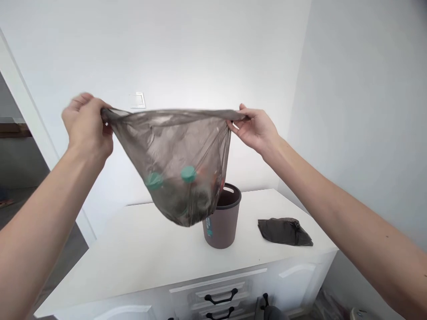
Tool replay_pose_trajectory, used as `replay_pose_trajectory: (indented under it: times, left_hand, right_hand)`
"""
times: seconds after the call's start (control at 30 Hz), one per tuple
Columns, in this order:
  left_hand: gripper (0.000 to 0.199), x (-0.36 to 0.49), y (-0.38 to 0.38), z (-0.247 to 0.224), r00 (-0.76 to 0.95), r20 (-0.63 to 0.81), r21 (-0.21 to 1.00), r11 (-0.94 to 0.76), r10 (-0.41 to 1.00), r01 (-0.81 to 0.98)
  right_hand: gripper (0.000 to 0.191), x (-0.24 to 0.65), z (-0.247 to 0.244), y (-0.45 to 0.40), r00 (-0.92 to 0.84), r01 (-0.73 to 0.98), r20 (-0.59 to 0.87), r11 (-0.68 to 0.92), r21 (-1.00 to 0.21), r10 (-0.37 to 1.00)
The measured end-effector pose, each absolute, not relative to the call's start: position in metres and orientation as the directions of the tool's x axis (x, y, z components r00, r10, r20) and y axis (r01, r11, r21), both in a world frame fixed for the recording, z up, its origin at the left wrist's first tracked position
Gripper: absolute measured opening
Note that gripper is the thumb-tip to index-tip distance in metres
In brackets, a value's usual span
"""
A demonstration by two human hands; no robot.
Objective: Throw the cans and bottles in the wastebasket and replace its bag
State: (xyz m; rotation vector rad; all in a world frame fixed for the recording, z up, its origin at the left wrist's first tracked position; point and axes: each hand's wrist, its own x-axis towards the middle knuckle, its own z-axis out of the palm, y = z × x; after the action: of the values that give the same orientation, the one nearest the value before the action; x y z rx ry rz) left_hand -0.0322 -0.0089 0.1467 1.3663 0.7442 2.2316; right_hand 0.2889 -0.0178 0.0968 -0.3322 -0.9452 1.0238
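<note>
Your left hand (87, 126), left of centre in the upper half of the frame, has its grip pinching one end of the rim of a translucent grey bin bag (173, 149); your right hand (256, 129), right of centre at nearly the same height, has its grip pinching the other end between thumb and fingers. Between them you have the rim drawn almost straight across, and the bag hangs in the middle of the frame, sagging to a rounded bottom. Through its film you can see two green caps (188, 174) and some orange-red patches to their right; the rest of the contents is too blurred to name. The bag's lower right side covers part of a mauve-brown trash can (224, 227), which stands upright just below centre with a dark rim and a cut-out handle; you cannot tell whether the two touch. Right of the can, a folded dark plastic bag (283, 232) lies flat beneath your right forearm. Both are on a white desk (150, 253), with black drawer handles (221, 297) along its front at the bottom of the frame. Behind your left hand, a white switch plate (137, 100) sits on the pale wall (207, 53).
</note>
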Motion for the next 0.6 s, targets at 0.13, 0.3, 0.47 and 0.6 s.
replay_pose_trajectory:
  times: [0.13, 0.3, 0.47, 0.6]
  left_hand:
    - [0.025, -0.08, -0.01, 0.085, -0.346, 0.551, 0.794, -0.604, 0.759, -0.061]
    - [0.029, -0.127, -0.02, 0.0, -0.312, 0.394, 0.894, -0.44, 0.865, -0.09]
    - [0.034, -0.155, -0.024, -0.042, -0.222, 0.291, 0.955, -0.298, 0.93, 0.006]
    - [0.049, -0.165, -0.034, -0.056, -0.111, 0.199, 0.964, -0.174, 0.974, 0.199]
  right_hand:
    - [0.036, 0.27, 0.056, -0.034, 0.002, -0.578, 0.327, 0.267, -0.771, 0.945]
    - [0.029, 0.262, -0.002, -0.052, -0.138, -0.374, 0.219, 0.154, -0.914, 0.966]
    - [0.026, 0.269, -0.048, -0.072, -0.099, -0.082, 0.168, 0.16, -0.984, 0.981]
    - [0.03, 0.287, -0.077, -0.092, -0.04, 0.366, 0.263, 0.259, -0.894, 0.964]
